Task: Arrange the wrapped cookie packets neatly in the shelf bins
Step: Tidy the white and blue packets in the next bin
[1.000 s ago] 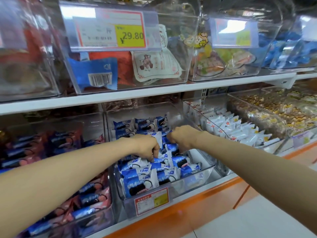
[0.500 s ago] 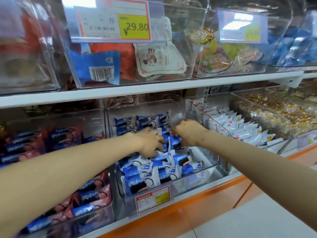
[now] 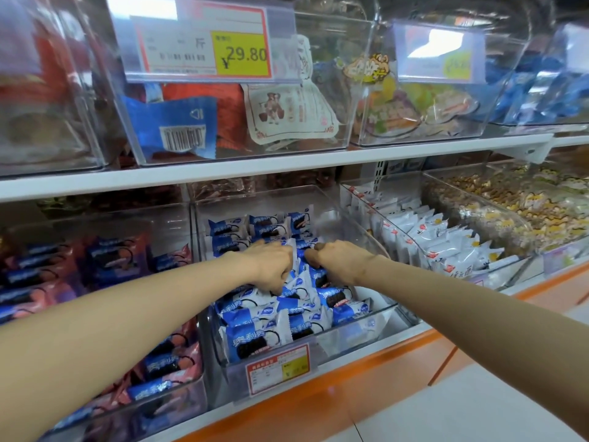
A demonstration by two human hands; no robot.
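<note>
A clear plastic bin on the lower shelf holds several blue and white wrapped cookie packets. A neat row of these packets stands at the bin's back. Both my hands reach into the middle of the bin. My left hand has its fingers curled down onto a white-edged packet. My right hand grips a blue packet just to the right of it. The two hands nearly touch. The fingertips are hidden among the packets.
Left of this bin stands a bin of pink and blue packets. To the right are a bin of white packets and one of mixed snacks. The upper shelf carries clear bins with price tags. An orange shelf edge runs below.
Both hands have moved farther back into the bin and closer together. The camera has leaned in toward the shelf.
</note>
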